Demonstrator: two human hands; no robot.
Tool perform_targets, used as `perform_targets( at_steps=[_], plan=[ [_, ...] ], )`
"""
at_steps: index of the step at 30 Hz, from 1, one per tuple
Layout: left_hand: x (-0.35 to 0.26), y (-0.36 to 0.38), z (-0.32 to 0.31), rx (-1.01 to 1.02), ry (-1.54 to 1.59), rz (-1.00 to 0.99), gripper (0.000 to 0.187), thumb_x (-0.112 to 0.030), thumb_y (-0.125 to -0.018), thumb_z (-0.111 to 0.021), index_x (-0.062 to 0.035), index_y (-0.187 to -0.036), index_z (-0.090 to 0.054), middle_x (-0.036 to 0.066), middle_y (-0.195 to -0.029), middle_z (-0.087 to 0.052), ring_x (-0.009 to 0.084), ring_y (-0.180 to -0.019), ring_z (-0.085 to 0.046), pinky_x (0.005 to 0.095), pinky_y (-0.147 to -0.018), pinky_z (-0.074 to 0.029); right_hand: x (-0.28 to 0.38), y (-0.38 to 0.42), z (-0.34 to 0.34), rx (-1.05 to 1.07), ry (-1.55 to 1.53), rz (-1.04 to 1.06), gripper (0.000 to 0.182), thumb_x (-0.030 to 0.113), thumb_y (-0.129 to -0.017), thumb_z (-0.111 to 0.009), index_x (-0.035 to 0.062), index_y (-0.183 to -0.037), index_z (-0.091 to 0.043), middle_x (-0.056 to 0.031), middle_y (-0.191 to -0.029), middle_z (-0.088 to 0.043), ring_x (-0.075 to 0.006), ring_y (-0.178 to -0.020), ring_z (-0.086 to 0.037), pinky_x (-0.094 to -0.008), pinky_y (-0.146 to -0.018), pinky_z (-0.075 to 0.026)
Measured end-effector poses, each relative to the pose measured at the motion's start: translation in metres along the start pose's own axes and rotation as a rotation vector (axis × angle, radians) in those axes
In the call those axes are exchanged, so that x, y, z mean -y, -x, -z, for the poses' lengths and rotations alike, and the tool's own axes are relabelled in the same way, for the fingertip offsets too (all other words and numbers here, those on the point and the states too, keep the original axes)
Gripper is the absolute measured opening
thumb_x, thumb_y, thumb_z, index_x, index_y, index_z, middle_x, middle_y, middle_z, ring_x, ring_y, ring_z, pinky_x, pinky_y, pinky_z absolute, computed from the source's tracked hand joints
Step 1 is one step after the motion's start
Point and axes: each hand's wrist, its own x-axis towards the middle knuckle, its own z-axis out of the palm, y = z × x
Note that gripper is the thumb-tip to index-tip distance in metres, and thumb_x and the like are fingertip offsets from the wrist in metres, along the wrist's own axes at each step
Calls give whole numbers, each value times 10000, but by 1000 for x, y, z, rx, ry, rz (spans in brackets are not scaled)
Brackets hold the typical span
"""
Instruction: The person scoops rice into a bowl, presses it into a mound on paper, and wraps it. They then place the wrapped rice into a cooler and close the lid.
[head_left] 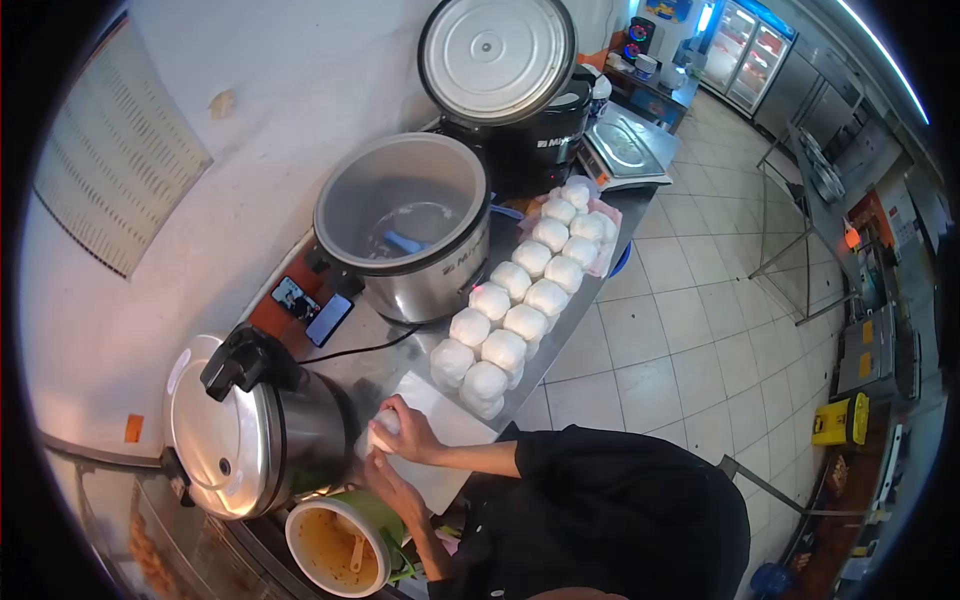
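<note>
My right hand (412,432) is closed around a small white round bundle (384,428), which looks like a wrapped portion of rice. Just below it, my left hand (394,487) has its fingers bent against the bundle's lower side. Both hands are over a white sheet (437,405) on the metal counter. Beyond them, several similar white bundles (503,348) stand close together in stacked rows. A large open rice cooker (470,262) has a blue scoop (403,241) inside and a little white residue on its bottom.
A closed rice cooker (225,430) stands left of my hands. Near my left forearm is a tub (297,533) of orange-brown food with a spoon (357,553). Two phones (328,320) lie by the wall. A scale (625,148) sits at the counter's far end.
</note>
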Motion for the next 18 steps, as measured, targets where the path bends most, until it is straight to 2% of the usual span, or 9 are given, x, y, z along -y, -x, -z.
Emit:
perform_targets(
  at_steps=[1,3,4,5,7,8,12,14,18],
  plan=[
    [-13,0,1,5,-2,-5,614,-418,-1116,-355,105,-1407,-493,260,-1330,-546,375,-1258,-518,441,-1096,-372,13,-3,1,-7,-2,2,402,326,-923,-754,55,-1130,-541,-199,-910,-692,-397,-833,-714,-432,-716,-551],
    [-44,0,1,-27,-98,-160,653,-461,-1111,-374,70,-1480,-459,258,-1464,-487,343,-1349,-487,403,-1146,-352,35,-7,4,-2,-122,78,395,277,-921,-744,42,-1158,-532,-162,-939,-660,-300,-826,-686,-399,-727,-536],
    [-59,-1,3,-7,-91,-158,660,-467,-1114,-359,64,-1497,-437,260,-1495,-471,361,-1384,-473,420,-1153,-357,42,-10,5,-14,-158,127,406,273,-915,-749,34,-1156,-527,-142,-941,-648,-264,-813,-661,-382,-723,-531],
    [-70,-1,0,-6,-92,-161,660,-467,-1114,-359,64,-1497,-437,260,-1495,-471,361,-1384,-473,420,-1153,-357,49,-12,9,-16,-159,128,406,273,-915,-749,34,-1156,-527,-142,-941,-648,-264,-813,-661,-382,-723,-531],
    [-100,2,-10,-124,-62,-303,635,-450,-1104,-349,83,-1415,-494,273,-1372,-551,394,-1305,-510,445,-1122,-359,60,-17,16,6,-209,217,450,329,-920,-758,23,-1169,-540,-148,-968,-651,-262,-827,-673,-387,-733,-542],
    [-123,10,-15,-88,158,-233,622,-438,-1091,-373,70,-1432,-485,247,-1359,-577,362,-1303,-533,447,-1120,-376,66,-20,23,42,-247,230,454,314,-921,-756,17,-1182,-532,-155,-990,-648,-251,-844,-671,-378,-729,-538],
    [-125,2,-30,-117,330,-215,627,-435,-1070,-412,63,-1446,-473,227,-1374,-580,333,-1275,-563,442,-1101,-408,73,-34,33,20,-261,395,453,296,-918,-756,20,-1195,-526,-162,-1010,-638,-261,-841,-668,-372,-721,-535],
    [-116,-1,-37,-165,350,-249,628,-428,-1056,-438,71,-1436,-476,217,-1367,-583,323,-1247,-585,425,-1085,-431,77,-38,41,40,-267,496,463,211,-879,-768,26,-1189,-478,-152,-971,-617,-255,-795,-624,-384,-721,-517],
    [-116,0,-41,-81,418,-214,574,-415,-1111,-441,40,-1461,-431,195,-1414,-520,281,-1327,-520,390,-1128,-405,74,-39,52,154,-317,378,448,202,-880,-758,24,-1187,-484,-159,-977,-615,-263,-799,-621,-389,-720,-514]
  ],
)
